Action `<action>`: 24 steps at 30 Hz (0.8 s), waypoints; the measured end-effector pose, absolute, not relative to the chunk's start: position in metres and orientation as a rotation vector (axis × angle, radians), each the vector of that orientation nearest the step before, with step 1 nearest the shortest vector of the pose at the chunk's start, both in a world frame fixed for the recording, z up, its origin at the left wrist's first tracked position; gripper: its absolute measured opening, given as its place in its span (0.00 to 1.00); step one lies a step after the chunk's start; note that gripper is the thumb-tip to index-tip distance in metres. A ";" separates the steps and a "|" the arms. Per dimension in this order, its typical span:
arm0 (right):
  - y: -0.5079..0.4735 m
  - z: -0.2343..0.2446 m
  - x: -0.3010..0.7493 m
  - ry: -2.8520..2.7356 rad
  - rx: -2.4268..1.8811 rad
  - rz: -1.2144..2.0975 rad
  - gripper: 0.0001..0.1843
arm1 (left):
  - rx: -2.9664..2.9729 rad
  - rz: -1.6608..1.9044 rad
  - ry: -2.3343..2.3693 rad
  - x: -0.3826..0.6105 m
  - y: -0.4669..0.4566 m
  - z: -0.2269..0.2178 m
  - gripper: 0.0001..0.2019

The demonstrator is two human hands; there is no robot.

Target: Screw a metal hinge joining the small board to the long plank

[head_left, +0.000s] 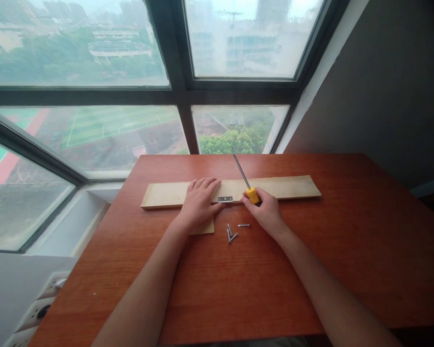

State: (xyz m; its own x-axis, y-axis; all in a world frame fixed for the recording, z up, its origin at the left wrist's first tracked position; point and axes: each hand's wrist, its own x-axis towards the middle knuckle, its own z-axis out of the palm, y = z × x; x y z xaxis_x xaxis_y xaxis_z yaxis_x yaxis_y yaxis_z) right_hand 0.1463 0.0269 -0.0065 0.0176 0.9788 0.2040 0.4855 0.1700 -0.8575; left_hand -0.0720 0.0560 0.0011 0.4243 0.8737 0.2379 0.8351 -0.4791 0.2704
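Observation:
A long pale wooden board [285, 187] lies across the far part of the red-brown table [347, 250]. My left hand [198, 202] rests flat on it, fingers stretched out, thumb beside a small metal hinge [225, 199] at the board's near edge. A smaller piece of wood [204, 228] shows under that hand's wrist. My right hand [265, 209] is closed round the yellow handle of a screwdriver [252, 194]; its steel shaft points away toward the window. Several loose screws [233, 233] lie on the table between my wrists.
A large window [181, 96] stands behind the table, with a white sill [90, 217] at the left. A white power strip [39, 308] sits at the lower left. A grey wall [383, 86] rises on the right.

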 end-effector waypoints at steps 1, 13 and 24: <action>0.027 -0.006 0.146 -1.595 -1.440 0.731 0.08 | 2.557 0.523 1.531 -0.072 0.055 0.002 0.29; 0.026 -0.004 0.147 -1.600 -1.438 0.749 0.08 | 2.562 0.464 1.482 -0.070 0.048 0.005 0.29; 0.027 -0.007 0.148 -1.592 -1.433 0.754 0.08 | 2.558 0.472 1.481 -0.068 0.046 0.007 0.27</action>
